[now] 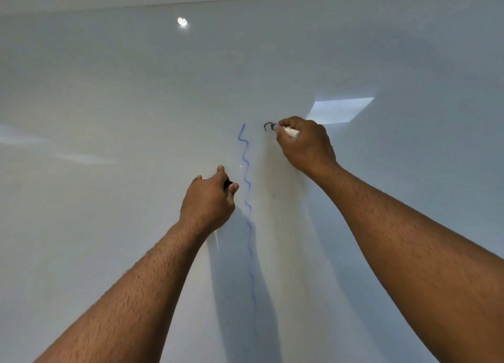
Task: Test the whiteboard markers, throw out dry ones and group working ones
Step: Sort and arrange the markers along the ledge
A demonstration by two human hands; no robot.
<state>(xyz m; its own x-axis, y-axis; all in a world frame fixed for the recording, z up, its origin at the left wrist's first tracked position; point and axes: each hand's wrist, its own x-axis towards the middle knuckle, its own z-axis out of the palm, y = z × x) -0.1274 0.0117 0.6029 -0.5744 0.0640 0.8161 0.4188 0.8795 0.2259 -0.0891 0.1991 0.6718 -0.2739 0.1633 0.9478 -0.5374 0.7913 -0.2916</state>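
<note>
My right hand (305, 144) grips a white-barrelled marker (289, 132) with its tip against the whiteboard (109, 103), laying down a short dark curl (268, 125). My left hand (210, 196) holds a small black piece, probably the cap (227, 184), just left of a long blue squiggle (246, 188) running down the board. The risk I see: the dark stroke is only a short hook, so I could misjudge a fading marker as good if I stop here. Pressing hard at this steep angle might also splay the tip. The cap could slip from my curled fingers. There is some print on the barrel, but it is too small to read, and no brand shows anywhere.
</note>
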